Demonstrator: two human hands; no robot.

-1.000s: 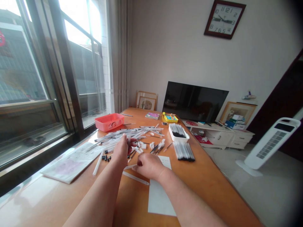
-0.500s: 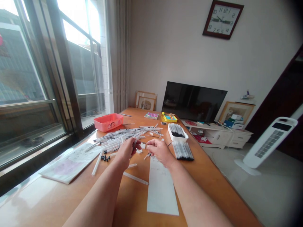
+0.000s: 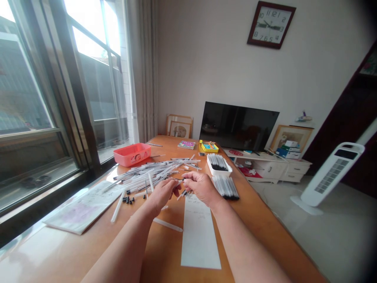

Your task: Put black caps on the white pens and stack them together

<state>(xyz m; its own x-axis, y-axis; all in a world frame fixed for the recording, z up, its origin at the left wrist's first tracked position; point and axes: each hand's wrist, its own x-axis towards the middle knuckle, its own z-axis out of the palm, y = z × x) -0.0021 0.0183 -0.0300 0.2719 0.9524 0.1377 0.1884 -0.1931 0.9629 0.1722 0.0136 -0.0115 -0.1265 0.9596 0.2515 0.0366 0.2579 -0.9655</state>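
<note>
My left hand (image 3: 165,192) is closed in a pinch around a clear pen barrel (image 3: 178,182), whose pale end points right; most of it is hidden by the fingers. Opposite it, my right hand (image 3: 202,188) pinches a small black pen part (image 3: 185,180) close to that end. Whether the two pieces touch, I cannot tell. Beyond the left hand lies a heap of clear pen barrels and refills (image 3: 153,173). Several small black plugs (image 3: 128,200) sit left of the left wrist. A strip of white paper (image 3: 200,236) lies below the right hand.
A white tub (image 3: 228,171) of black-tipped pens stands right, with a bundle of pens (image 3: 225,188) before it. The red plastic basket (image 3: 132,155) is back left, near a booklet (image 3: 82,208). A yellow box (image 3: 209,147) stands far back. Loose barrels (image 3: 167,224) lie near the forearms.
My hands have come together, the right hand bringing the black part to the barrel's end in my left hand. The camera view has shifted slightly.
</note>
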